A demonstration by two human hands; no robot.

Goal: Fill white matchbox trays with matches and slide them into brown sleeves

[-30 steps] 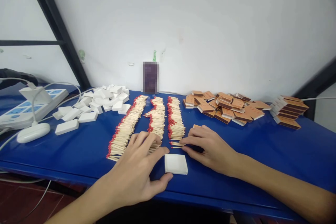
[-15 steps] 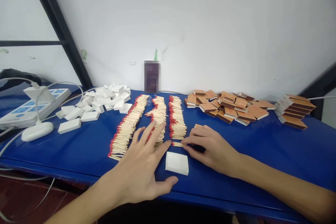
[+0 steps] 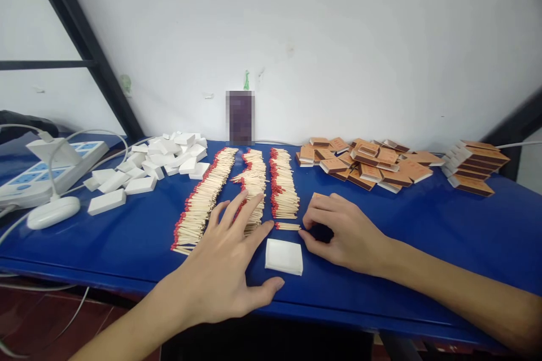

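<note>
My left hand (image 3: 226,262) lies flat and open on the blue table (image 3: 423,225), its fingers spread over the near end of the middle row of matches (image 3: 253,180). Just right of its thumb sits a white inner tray (image 3: 284,256). My right hand (image 3: 341,231) rests on the table with fingers curled, fingertips close to a small bunch of matches (image 3: 288,226) beside the tray. An orange sleeve (image 3: 317,196) pokes out behind that hand. Two more rows of red-tipped matches (image 3: 203,200) flank the middle one.
A heap of white trays (image 3: 156,163) lies at the left, with a power strip (image 3: 46,166) and a white adapter (image 3: 53,211) beyond it. Orange matchbox sleeves (image 3: 366,163) are piled at the right, with a neat stack (image 3: 474,166) further right. The wall is close behind.
My left hand opened from curled over the match ends to fingers spread flat. My right hand's fingers drew back slightly from the small bunch of matches.
</note>
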